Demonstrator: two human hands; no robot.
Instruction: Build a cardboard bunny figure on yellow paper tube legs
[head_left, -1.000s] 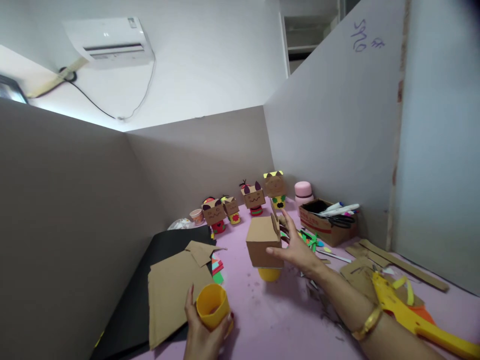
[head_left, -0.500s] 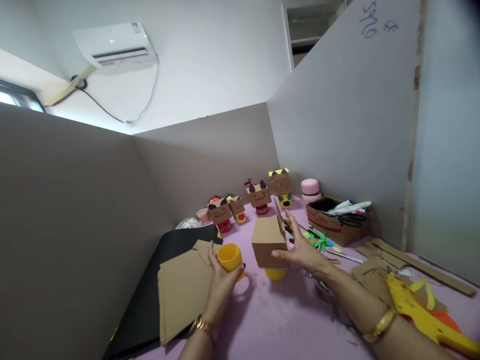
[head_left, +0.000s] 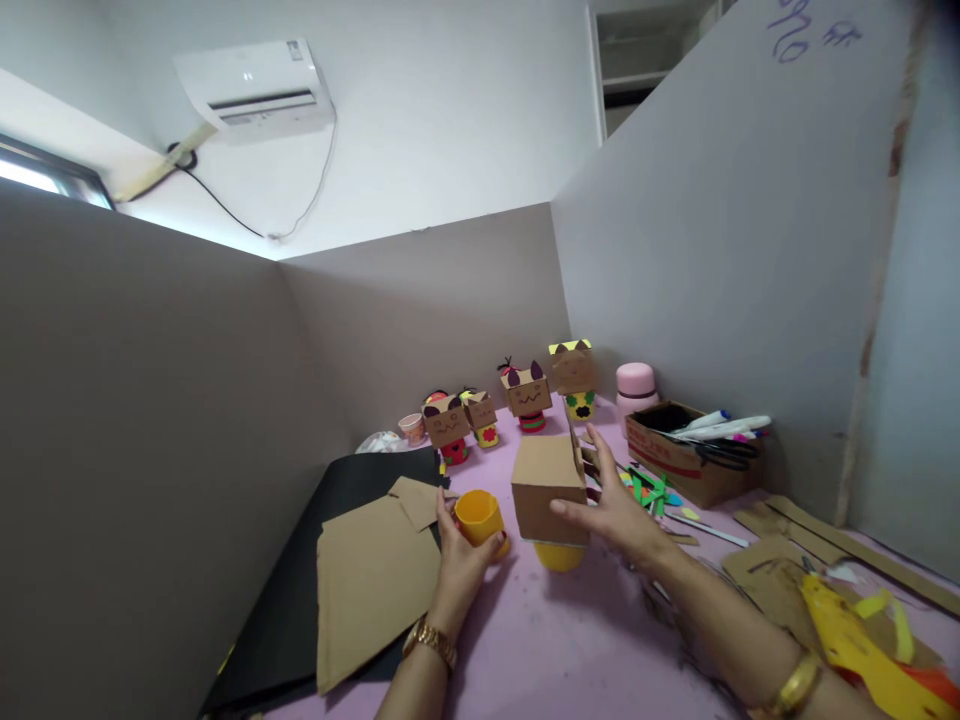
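My left hand (head_left: pixel 463 565) grips a yellow cup (head_left: pixel 478 517), held upright just above the pink table (head_left: pixel 570 640). To its right stands a plain cardboard box (head_left: pixel 549 486) on top of another yellow cup (head_left: pixel 559 556). My right hand (head_left: pixel 616 505) rests flat against the right side of that box, fingers spread, one finger on its front edge. A small cardboard flap sticks up at the box's back right corner. The held cup is a few centimetres left of the box.
Several finished cardboard-box figures (head_left: pixel 529 393) stand in a row at the back. Flat cardboard sheets (head_left: pixel 373 580) lie on black paper (head_left: pixel 300 600) at left. A cardboard box with markers and scissors (head_left: pixel 694 455), a pink bottle (head_left: pixel 635 385), paper scraps and a yellow glue gun (head_left: pixel 862 645) sit at right. Grey partitions enclose the table.
My left hand carried the yellow cup from the near table edge up and right, close beside the box. My right hand stayed against the box.
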